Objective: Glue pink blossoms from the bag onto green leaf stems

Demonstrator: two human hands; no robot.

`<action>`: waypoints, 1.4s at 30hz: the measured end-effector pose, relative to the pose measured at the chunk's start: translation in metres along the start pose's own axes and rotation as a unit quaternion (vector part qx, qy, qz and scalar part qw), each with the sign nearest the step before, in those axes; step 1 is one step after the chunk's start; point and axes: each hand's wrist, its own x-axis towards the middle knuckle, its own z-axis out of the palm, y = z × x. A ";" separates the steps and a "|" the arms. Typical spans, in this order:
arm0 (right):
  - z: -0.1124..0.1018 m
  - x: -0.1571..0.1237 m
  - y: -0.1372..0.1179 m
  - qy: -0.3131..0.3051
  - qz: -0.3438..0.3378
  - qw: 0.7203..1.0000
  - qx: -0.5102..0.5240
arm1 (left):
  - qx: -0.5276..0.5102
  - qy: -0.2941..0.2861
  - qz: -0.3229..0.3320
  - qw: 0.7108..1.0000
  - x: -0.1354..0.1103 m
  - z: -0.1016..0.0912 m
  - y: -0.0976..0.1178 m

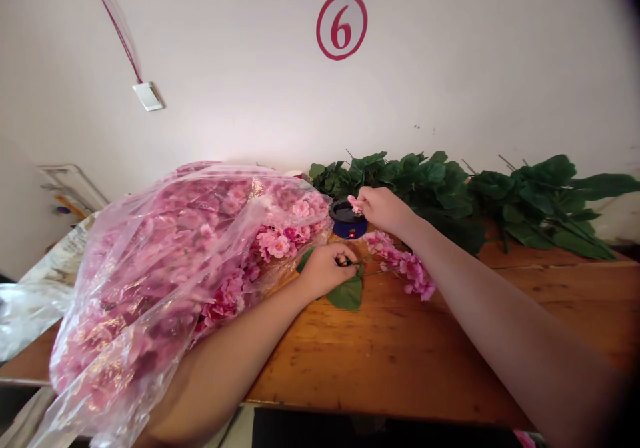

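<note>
My right hand (383, 209) pinches a small pink fabric blossom (355, 204) just above the rim of a round dark blue pot (347, 227), which has a black top and a red light. My left hand (327, 269) grips the thin stem of an artificial pink blossom spray (401, 264), whose flowers lie on the wooden table (450, 341). A green artificial leaf (347, 295) sticks out below that hand. My left forearm rests against a clear plastic bag (150, 281) packed with pink artificial blossoms.
A long heap of green artificial leafy stems (530, 201) lies along the back of the table against the white wall (450, 68). The wall bears a red-circled number 6 (341, 25). Crumpled plastic (35, 315) lies beyond the bag at the left.
</note>
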 end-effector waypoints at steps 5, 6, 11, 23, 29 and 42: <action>0.000 0.000 -0.001 0.003 -0.006 1.000 -0.024 | 0.000 0.006 0.003 1.000 0.000 0.000 0.000; -0.001 0.000 -0.001 0.010 -0.007 1.000 -0.026 | -0.001 0.002 0.002 1.000 0.000 -0.001 -0.001; -0.008 0.003 -0.003 0.039 0.000 0.999 -0.005 | -0.016 -0.008 -0.002 1.000 0.001 0.000 -0.005; -0.010 0.003 -0.010 -0.023 0.016 0.999 0.028 | -0.019 -0.013 -0.045 0.999 0.008 -0.010 -0.001; -0.026 0.002 -0.021 -0.029 0.034 0.998 0.044 | -0.044 -0.028 -0.050 0.997 0.011 -0.013 -0.006; -0.029 -0.075 -0.034 0.038 0.181 0.948 0.257 | -0.044 -0.009 -0.015 0.999 0.012 -0.013 -0.008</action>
